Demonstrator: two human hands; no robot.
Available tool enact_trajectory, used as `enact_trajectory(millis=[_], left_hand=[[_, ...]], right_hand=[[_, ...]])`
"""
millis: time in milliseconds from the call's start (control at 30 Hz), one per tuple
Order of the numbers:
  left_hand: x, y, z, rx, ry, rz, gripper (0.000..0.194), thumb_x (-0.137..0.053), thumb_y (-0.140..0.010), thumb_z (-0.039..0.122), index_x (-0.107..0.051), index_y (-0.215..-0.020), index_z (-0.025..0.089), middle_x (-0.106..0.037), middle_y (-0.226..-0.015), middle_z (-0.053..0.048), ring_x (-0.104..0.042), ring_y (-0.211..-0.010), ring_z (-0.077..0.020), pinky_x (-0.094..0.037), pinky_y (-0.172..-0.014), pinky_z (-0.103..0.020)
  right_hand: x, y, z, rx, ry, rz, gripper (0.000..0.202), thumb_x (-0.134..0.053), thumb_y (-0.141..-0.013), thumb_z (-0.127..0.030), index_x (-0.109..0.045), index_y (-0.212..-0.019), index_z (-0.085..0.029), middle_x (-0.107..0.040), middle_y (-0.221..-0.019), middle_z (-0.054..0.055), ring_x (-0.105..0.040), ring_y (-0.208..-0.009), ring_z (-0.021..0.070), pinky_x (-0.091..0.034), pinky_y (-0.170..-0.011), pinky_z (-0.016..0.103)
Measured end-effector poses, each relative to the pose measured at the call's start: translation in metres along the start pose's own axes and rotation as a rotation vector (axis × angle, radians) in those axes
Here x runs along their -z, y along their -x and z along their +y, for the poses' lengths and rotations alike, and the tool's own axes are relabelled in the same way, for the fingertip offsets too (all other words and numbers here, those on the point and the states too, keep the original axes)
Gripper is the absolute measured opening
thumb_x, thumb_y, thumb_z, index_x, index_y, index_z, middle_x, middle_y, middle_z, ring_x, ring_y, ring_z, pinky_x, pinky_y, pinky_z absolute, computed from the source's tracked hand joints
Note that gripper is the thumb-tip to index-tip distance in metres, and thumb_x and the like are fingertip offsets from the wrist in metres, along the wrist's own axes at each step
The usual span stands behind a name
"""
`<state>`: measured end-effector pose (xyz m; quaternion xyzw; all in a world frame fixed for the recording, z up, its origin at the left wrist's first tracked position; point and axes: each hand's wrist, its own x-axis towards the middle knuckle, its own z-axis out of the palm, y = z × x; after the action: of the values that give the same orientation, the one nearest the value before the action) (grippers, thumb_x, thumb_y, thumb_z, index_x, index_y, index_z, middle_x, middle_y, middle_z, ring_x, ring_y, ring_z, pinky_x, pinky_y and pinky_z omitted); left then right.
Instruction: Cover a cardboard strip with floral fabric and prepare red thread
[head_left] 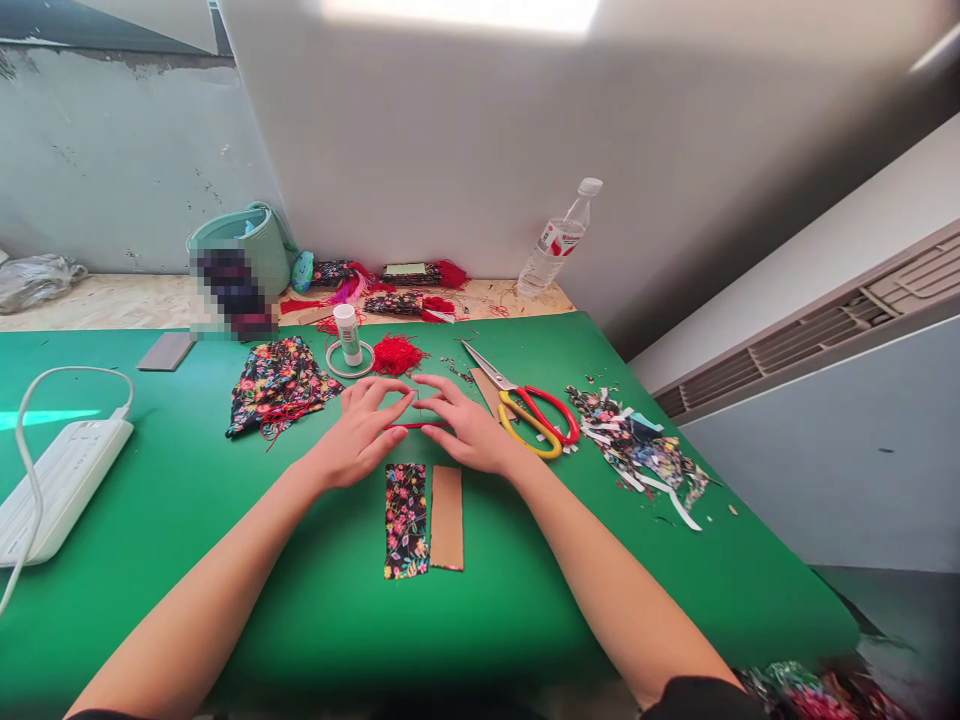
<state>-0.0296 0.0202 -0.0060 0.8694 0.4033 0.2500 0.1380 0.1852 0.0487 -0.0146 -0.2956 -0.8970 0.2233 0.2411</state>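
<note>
A short, straight stretch of red cord (414,426) runs between my hands, low over the green table. My left hand (367,425) reaches in from the left, fingers spread and thumb tip beside the cord. Opposite it, my right hand (472,430) has its fingers parted and its thumb close to the cord's other end. The fingertips of both hands nearly meet. Just below them lie a black floral fabric strip (406,520) and a plain brown strip (448,518), side by side. What lies under my palms is hidden.
Scissors (525,400) with red and yellow handles lie right of my hands, near fabric scraps (637,440). Floral cloth (277,385), a glue stick (348,335) and red threads (397,354) are behind. A bottle (559,240) stands at the back; a power strip (67,485) lies left.
</note>
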Motion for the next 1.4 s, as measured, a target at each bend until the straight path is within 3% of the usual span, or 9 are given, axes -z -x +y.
enact_trajectory(millis=[133, 267, 400, 533, 767, 900, 1100, 1400], left_hand=[[-0.003, -0.003, 0.000, -0.033, 0.051, 0.125, 0.031, -0.046, -0.091, 0.032, -0.060, -0.117, 0.023, -0.057, -0.115, -0.010, -0.051, -0.110, -0.0227, -0.039, -0.096, -0.042], [-0.006, -0.005, -0.005, -0.020, 0.097, 0.297, 0.020, -0.049, -0.090, 0.021, -0.067, -0.097, 0.020, -0.064, -0.094, -0.006, -0.061, -0.087, -0.0154, -0.050, -0.079, -0.030], [-0.004, -0.005, -0.009, 0.046, 0.066, 0.333, 0.019, -0.050, -0.088, 0.017, -0.068, -0.086, 0.019, -0.067, -0.089, -0.004, -0.062, -0.082, -0.0146, -0.051, -0.076, -0.028], [-0.003, -0.005, -0.012, 0.057, 0.039, 0.341, 0.017, -0.050, -0.088, 0.015, -0.066, -0.084, 0.018, -0.067, -0.088, -0.004, -0.063, -0.081, -0.0145, -0.051, -0.075, -0.027], [-0.006, -0.002, -0.023, 0.042, -0.062, 0.265, 0.015, -0.048, -0.087, 0.012, -0.061, -0.092, 0.016, -0.067, -0.082, -0.004, -0.063, -0.075, -0.0151, -0.050, -0.070, -0.027], [-0.004, -0.001, -0.028, 0.059, -0.097, 0.171, 0.013, -0.049, -0.086, 0.013, -0.061, -0.089, 0.017, -0.067, -0.083, -0.004, -0.063, -0.078, -0.0164, -0.049, -0.071, -0.028], [-0.001, -0.001, -0.032, 0.114, -0.129, 0.096, 0.010, -0.052, -0.084, 0.014, -0.061, -0.082, 0.017, -0.066, -0.078, -0.003, -0.061, -0.073, -0.0160, -0.048, -0.068, -0.027], [0.002, 0.000, -0.037, 0.152, -0.137, 0.019, 0.015, -0.049, -0.083, 0.013, -0.063, -0.079, 0.016, -0.064, -0.078, -0.004, -0.060, -0.074, -0.0165, -0.047, -0.069, -0.028]], right_hand=[[-0.004, -0.002, -0.005, 0.017, -0.046, 0.018, 0.034, -0.046, -0.091, -0.021, -0.050, -0.124, -0.017, -0.049, -0.132, 0.014, -0.047, -0.122, 0.0229, -0.041, -0.102, 0.043], [-0.005, -0.002, -0.001, -0.032, -0.005, 0.139, 0.026, -0.049, -0.089, -0.021, -0.059, -0.113, -0.020, -0.062, -0.114, 0.011, -0.055, -0.110, 0.0228, -0.045, -0.096, 0.044], [-0.003, -0.002, 0.004, -0.059, -0.054, 0.243, 0.019, -0.049, -0.089, -0.018, -0.066, -0.097, -0.019, -0.069, -0.097, 0.008, -0.063, -0.094, 0.0197, -0.050, -0.087, 0.036], [0.000, -0.001, 0.007, -0.136, -0.119, 0.267, 0.021, -0.046, -0.088, -0.015, -0.067, -0.091, -0.020, -0.071, -0.091, 0.006, -0.066, -0.087, 0.0176, -0.053, -0.080, 0.032], [0.001, 0.002, 0.014, -0.274, -0.261, 0.325, 0.011, -0.053, -0.086, -0.020, -0.062, -0.092, -0.020, -0.072, -0.085, 0.003, -0.069, -0.081, 0.0172, -0.054, -0.076, 0.030], [0.006, 0.003, 0.019, -0.248, -0.093, 0.279, 0.012, -0.053, -0.085, -0.017, -0.064, -0.084, -0.021, -0.071, -0.079, 0.002, -0.067, -0.073, 0.0165, -0.052, -0.071, 0.029], [0.010, 0.004, 0.025, -0.190, 0.124, 0.298, 0.011, -0.058, -0.083, -0.013, -0.067, -0.079, -0.018, -0.067, -0.083, 0.005, -0.062, -0.078, 0.0182, -0.048, -0.072, 0.030], [0.012, 0.006, 0.029, -0.236, 0.088, 0.174, 0.008, -0.062, -0.080, -0.011, -0.066, -0.080, -0.017, -0.064, -0.074, 0.003, -0.059, -0.068, 0.0150, -0.047, -0.067, 0.028]])
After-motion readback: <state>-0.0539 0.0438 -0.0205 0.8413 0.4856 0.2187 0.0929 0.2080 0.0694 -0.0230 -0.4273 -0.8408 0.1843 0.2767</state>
